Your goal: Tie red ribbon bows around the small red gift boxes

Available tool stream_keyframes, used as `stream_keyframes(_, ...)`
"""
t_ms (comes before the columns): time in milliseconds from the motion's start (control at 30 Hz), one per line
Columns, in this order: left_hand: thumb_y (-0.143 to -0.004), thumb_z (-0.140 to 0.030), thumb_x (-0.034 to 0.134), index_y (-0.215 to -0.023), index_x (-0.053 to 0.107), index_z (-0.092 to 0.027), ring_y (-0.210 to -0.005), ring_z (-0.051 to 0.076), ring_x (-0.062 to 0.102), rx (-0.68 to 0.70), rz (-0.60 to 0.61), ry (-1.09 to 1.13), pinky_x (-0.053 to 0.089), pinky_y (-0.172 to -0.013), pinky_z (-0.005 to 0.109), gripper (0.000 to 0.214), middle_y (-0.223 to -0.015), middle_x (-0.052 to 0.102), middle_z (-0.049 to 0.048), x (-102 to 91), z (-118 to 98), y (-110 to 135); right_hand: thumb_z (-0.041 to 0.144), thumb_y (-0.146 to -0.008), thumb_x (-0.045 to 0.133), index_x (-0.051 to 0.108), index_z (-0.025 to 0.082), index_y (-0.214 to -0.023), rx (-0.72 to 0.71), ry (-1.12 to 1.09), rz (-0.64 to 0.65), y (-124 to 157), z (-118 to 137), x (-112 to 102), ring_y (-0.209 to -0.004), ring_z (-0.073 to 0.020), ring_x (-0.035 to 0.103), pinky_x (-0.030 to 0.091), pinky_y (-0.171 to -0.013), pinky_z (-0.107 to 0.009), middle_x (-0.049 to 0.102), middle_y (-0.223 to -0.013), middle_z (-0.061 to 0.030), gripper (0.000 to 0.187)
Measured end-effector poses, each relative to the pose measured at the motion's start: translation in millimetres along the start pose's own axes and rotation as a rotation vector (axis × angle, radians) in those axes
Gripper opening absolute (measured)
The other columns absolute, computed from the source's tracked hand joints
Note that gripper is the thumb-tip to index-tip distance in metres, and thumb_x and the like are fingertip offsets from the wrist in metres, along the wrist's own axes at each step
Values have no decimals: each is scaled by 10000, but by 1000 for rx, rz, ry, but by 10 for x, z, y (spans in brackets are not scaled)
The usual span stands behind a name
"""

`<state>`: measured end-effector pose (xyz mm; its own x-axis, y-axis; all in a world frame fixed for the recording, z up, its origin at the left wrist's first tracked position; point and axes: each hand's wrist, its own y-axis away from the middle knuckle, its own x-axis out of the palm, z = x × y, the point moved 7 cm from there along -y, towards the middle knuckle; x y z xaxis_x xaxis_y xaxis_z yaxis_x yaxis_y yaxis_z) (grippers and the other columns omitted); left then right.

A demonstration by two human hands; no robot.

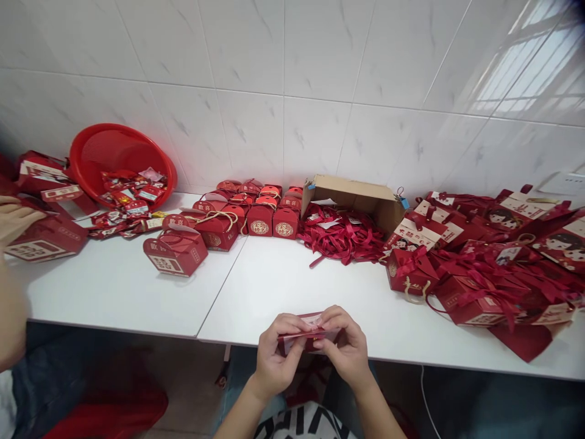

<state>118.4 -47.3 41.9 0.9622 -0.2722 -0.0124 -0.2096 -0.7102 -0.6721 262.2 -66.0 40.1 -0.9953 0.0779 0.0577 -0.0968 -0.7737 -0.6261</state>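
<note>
On the smooth white desk (256, 286), the heap of boxes (466, 302) at the right, many dressed with satiny bows, looks finished, while the round, glossy plastic basket (91, 155) of shiny wrapped sweets (132, 189) at upper left and the matte cardboard carton (356, 188) spilling limp ribbons (342, 238) near centre suggest plenty is left. The rows of boxes (260, 221) left of the carton, stiff card with curved tops, seem ribbonless. At lower centre, a small red card box (309, 345), seemingly unfinished, is pinched by the left hand (280, 350) and right hand (348, 350).
</note>
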Motion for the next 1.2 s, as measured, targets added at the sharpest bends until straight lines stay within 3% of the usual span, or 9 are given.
stream_keyframes(267,-792,-6,545,-926,517,-207,-822,171,609,-15,-33,-4,513,-721,334,243,-864,628,46,6,10,-23,105,-753,681,587,264,-937,16,5,7,-5,-4,3,-816,-167,559,449,-698,-296,590,-869,-17,261)
stream_keyframes(500,-797,-35,539,-942,512,-207,-824,174,597,-30,9,25,504,-735,344,226,-862,617,51,7,11,-33,97,-738,689,579,257,-932,1,22,21,-2,7,0,-815,-172,564,459,-693,-301,590,-867,-22,274)
stream_keyframes(833,-802,-62,522,-920,528,-200,-811,187,595,-56,11,21,503,-729,348,182,-845,617,66,-3,25,-29,94,-740,679,562,259,-941,-31,82,-56,5,23,16,-763,-171,560,463,-648,-300,585,-817,-14,285)
stream_keyframes(967,-788,-65,513,-951,511,-207,-839,197,579,-18,52,12,495,-741,365,217,-874,599,73,6,-14,-24,81,-749,668,560,243,-856,-25,72,-85,16,28,35,-736,-161,558,454,-629,-290,573,-788,-8,222)
stream_keyframes(1100,-721,-91,605,-1035,449,-212,-896,213,555,-25,113,-121,492,-756,370,371,-946,544,76,24,16,3,90,-762,654,534,231,-827,21,43,-138,24,6,16,-710,-154,563,459,-607,-283,558,-772,-5,196)
stream_keyframes(1200,-689,-129,687,-1111,400,-223,-995,230,529,-53,36,-368,469,-841,402,518,-1032,505,81,-62,75,18,113,-766,656,532,221,-822,27,78,-157,14,20,-2,-712,-159,568,464,-607,-287,562,-763,-9,174)
